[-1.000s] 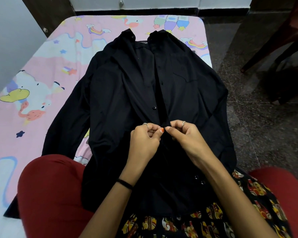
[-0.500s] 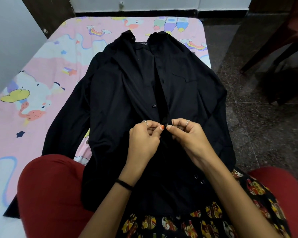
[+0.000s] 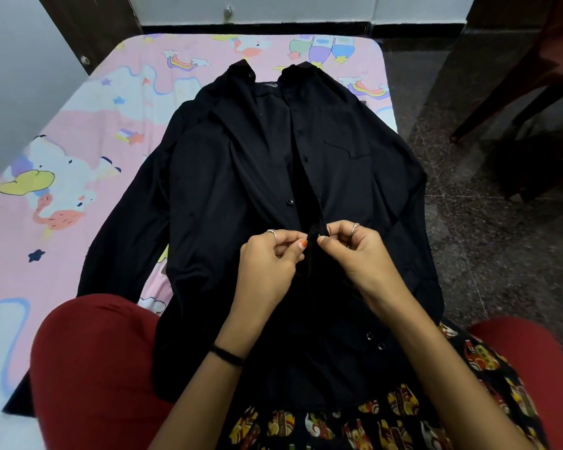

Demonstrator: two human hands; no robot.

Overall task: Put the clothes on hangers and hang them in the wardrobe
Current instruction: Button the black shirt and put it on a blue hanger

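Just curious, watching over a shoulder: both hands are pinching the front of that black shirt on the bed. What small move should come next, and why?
Probably work the button through its hole. The left hand and right hand pinch the two front edges of the black shirt together at mid-placket, and above them the front lies open.

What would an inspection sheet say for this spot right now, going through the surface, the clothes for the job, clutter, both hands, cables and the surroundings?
Surface: bed with a pink cartoon-print sheet.
Job's things: black shirt spread front-up on the bed, collar at the far end, upper front open, hem reaching the person's lap. No hanger or wardrobe seen.
Clutter: nothing seen.
Hands: left hand and right hand each pinch the shirt's front edges at mid-height, close together.
Cables: nothing seen.
Surroundings: dark speckled floor on the right, dark chair at the far right, pale wall on the left.
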